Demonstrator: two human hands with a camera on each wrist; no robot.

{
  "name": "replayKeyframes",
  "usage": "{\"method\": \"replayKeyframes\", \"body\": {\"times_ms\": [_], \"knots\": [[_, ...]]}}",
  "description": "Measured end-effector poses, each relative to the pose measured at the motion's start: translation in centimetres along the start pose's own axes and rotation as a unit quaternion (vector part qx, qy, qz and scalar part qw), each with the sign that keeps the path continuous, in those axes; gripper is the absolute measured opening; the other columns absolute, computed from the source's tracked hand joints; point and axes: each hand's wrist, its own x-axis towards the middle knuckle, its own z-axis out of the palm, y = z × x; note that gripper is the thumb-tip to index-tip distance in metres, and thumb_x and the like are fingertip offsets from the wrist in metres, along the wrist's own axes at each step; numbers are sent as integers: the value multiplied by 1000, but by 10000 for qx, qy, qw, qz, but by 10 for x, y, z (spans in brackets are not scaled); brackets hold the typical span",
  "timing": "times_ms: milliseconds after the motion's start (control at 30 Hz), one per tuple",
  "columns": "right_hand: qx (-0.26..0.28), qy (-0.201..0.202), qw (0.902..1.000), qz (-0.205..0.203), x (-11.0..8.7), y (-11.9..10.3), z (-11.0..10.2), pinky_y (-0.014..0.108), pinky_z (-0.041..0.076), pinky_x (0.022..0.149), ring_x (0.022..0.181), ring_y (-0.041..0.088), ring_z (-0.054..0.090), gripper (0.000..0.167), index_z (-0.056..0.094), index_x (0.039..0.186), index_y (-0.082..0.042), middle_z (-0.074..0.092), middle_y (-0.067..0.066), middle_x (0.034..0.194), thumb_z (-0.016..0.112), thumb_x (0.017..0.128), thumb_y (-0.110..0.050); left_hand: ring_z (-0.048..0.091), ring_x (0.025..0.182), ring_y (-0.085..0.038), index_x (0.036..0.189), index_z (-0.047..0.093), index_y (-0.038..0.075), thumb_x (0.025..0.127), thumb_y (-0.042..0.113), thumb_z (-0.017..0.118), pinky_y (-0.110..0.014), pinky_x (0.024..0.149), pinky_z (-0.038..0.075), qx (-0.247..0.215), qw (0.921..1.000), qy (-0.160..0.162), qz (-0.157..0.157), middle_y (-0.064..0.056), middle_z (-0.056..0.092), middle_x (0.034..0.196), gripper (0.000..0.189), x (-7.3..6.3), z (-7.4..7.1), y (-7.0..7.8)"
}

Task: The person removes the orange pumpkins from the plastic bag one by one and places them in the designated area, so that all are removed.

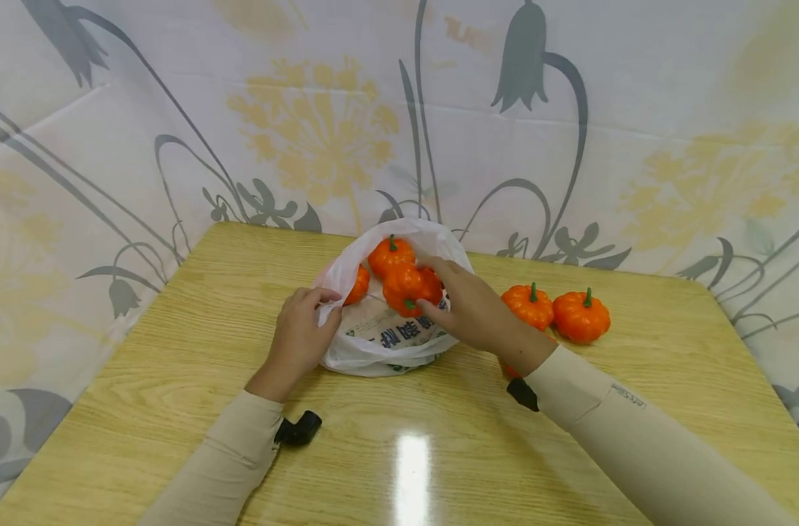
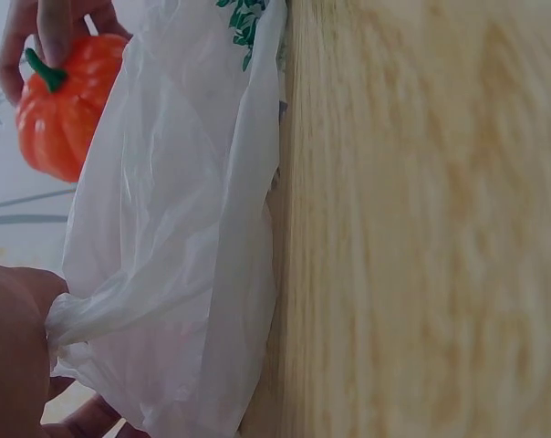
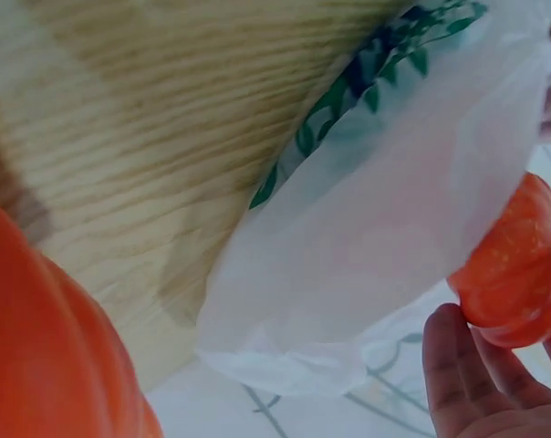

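A white plastic bag (image 1: 360,365) with printing lies on the table, its mouth spread toward me. My left hand (image 1: 299,332) pinches the left part of its rim between thumb and fingers; the left wrist view shows the gathered plastic (image 2: 84,319) there. Over the bag's mouth, my right hand (image 1: 472,307) grips a toy-like orange pumpkin (image 1: 404,287) with its green stem tilted down toward me. Inside the bag sit another orange pumpkin (image 1: 389,256) at the back and one (image 1: 358,286) at the left, partly hidden by the rim.
Right of the bag stand two orange pumpkins (image 1: 527,303) (image 1: 581,318) side by side. Another pumpkin (image 1: 510,370) is mostly hidden under my right wrist. A wooden table (image 1: 347,453) bears everything, with a flower-patterned cloth (image 1: 373,109) hanging behind it.
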Motion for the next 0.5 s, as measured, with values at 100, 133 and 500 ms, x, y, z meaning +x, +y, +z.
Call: {"method": "replayKeyframes", "body": {"times_ms": [100, 133, 500], "knots": [[167, 107, 9998, -24, -9, -3, -4, 37, 55, 85, 98, 22, 59, 56, 44, 143, -11, 60, 7, 131, 68, 95, -28, 54, 107, -33, 112, 70, 7, 93, 18, 66, -47, 91, 44, -7, 10000, 14, 0, -15, 62, 112, 22, 0, 0, 0], [213, 136, 9997, -16, -13, -3, -5, 36, 56, 84, 95, 22, 59, 56, 44, 142, -11, 61, 7, 129, 69, 95, -27, 54, 107, -33, 112, 70, 7, 93, 18, 66, -47, 92, 44, -6, 10000, 16, 3, -16, 62, 112, 22, 0, 0, 0], [632, 427, 9969, 182, -54, -4, -14, 41, 56, 88, 102, 19, 61, 53, 47, 140, -10, 61, 4, 127, 70, 94, -25, 55, 109, -34, 112, 70, 7, 93, 19, 66, -48, 93, 44, 23, 10000, 12, -9, -15, 62, 113, 22, 0, 0, 0]]}}
